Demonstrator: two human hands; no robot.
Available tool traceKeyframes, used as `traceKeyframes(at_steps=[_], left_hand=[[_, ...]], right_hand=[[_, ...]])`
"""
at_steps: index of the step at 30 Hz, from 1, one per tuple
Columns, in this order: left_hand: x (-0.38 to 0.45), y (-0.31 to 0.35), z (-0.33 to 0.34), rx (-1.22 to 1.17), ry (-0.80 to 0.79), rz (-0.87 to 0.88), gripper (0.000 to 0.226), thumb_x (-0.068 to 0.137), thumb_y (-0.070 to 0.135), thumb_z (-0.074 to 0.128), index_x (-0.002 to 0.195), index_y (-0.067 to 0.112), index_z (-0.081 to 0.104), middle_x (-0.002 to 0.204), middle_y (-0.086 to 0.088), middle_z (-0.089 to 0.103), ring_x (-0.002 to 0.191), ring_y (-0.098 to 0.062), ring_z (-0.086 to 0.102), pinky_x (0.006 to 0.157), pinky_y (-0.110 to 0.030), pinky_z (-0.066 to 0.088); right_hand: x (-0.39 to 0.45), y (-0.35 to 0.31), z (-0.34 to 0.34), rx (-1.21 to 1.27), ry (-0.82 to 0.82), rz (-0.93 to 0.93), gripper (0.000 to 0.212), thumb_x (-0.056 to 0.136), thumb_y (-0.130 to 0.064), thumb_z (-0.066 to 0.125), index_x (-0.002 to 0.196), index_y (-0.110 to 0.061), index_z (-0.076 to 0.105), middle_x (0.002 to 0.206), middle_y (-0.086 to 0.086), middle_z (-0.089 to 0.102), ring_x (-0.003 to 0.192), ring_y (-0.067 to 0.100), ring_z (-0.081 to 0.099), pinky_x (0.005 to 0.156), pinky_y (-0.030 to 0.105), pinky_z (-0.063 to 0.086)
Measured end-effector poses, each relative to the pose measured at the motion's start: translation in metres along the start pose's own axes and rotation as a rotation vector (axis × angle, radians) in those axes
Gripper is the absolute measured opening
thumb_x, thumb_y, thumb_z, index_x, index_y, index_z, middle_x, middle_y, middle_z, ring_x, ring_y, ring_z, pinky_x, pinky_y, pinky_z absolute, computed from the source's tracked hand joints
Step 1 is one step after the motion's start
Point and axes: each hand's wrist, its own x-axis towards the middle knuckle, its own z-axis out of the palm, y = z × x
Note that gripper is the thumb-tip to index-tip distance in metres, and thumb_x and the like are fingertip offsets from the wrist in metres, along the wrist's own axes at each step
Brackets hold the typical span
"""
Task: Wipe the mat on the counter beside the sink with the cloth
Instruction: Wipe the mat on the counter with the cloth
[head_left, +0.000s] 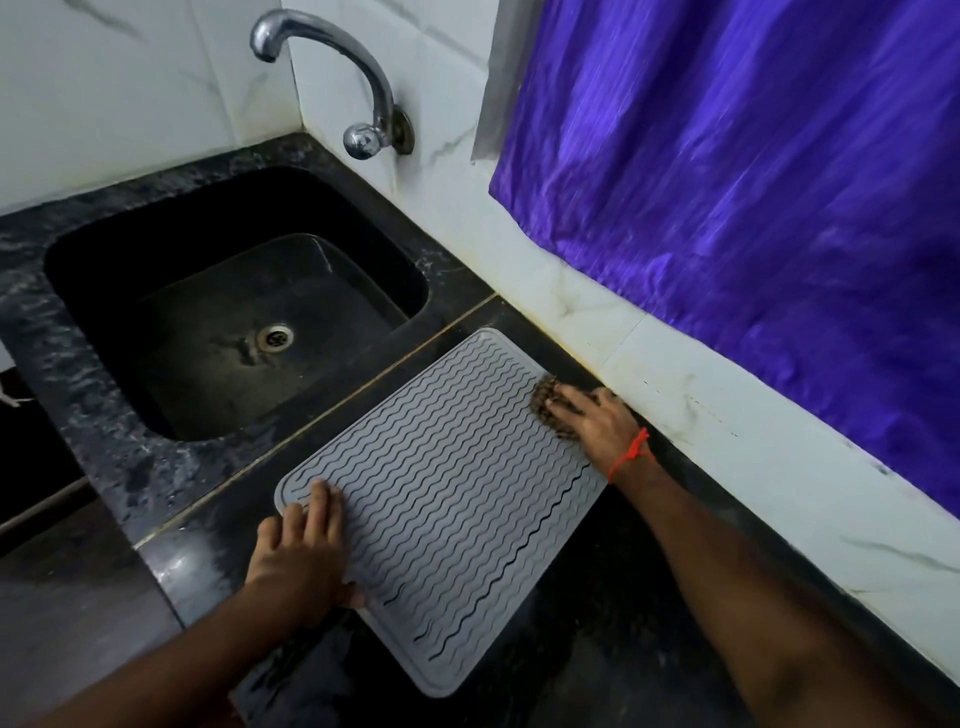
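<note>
A grey ribbed mat (447, 499) with wavy black lines lies on the dark counter to the right of the sink. My right hand (597, 421) presses a small brown patterned cloth (545, 402) onto the mat's far right corner, close to the wall; most of the cloth is hidden under the fingers. My left hand (301, 551) lies flat with straight fingers on the mat's near left edge, its thumb on the mat's front side.
A black sink (130, 270) with a metal drain sits left of the mat, with a chrome tap (332, 78) above it on the tiled wall. A purple curtain (753, 182) hangs at the right above a white tiled ledge. Dark counter (613, 597) extends in front.
</note>
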Motion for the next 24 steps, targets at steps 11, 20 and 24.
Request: traceKeyframes(at_steps=[11,20,24], left_hand=[[0.000,-0.001,0.000,-0.018,-0.014,-0.005,0.123,0.081,0.075,0.049,0.149,0.005,-0.026,0.159,-0.016,-0.027,0.145,-0.034,0.007,0.115,-0.047,0.017],[-0.004,0.000,-0.002,-0.029,-0.018,0.006,0.118,0.084,0.073,0.047,0.148,0.005,-0.026,0.159,-0.016,-0.029,0.145,-0.034,0.007,0.115,-0.047,0.016],[-0.002,-0.001,-0.003,-0.054,-0.039,0.005,0.122,0.083,0.073,0.051,0.147,0.006,-0.028,0.158,-0.015,-0.031,0.146,-0.035,0.006,0.116,-0.048,0.016]], right_hand=[[-0.026,-0.176,-0.029,0.197,0.184,-0.547,0.036,0.090,-0.027,0.053,0.125,-0.033,0.057,0.136,-0.008,0.053,0.101,0.020,0.052,0.080,0.033,0.046],[0.031,-0.018,-0.015,-0.055,0.065,-0.187,0.057,0.068,-0.011,0.079,0.120,-0.031,0.063,0.130,-0.001,0.060,0.093,0.035,0.058,0.074,0.042,0.053],[0.054,0.013,-0.029,-0.072,-0.123,0.045,0.049,0.089,-0.012,0.054,0.134,-0.033,0.053,0.147,-0.003,0.043,0.112,0.036,0.047,0.088,0.041,0.042]])
